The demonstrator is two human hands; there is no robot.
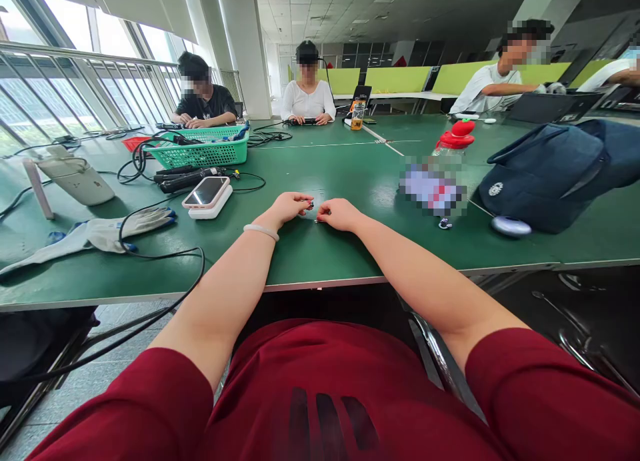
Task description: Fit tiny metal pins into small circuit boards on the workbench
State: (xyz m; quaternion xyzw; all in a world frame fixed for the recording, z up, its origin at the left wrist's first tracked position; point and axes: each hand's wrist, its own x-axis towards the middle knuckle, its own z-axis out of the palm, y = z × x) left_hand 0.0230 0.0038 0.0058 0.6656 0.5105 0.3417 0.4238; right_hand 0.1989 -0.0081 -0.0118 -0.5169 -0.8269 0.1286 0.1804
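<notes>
Close together over the green table (320, 254), my two hands meet in front of me. My left hand (289, 208) is closed in a pinch, with a small dark and reddish thing (311, 205) at its fingertips, too small to name. Opposite it, my right hand (341, 215) has its fingers curled and pressed together. A tiny shiny bit (316, 221) shows by its fingertips, and I cannot make out what it is. A narrow gap separates the fingertips of the two hands.
Left of my hands lie a phone (205, 191) on a white box, a green basket (200, 153), black cables and work gloves (115, 233). To the right are a navy bag (555, 171), a white oval object (511, 226) and a red-topped bottle (455, 138). Several people sit beyond.
</notes>
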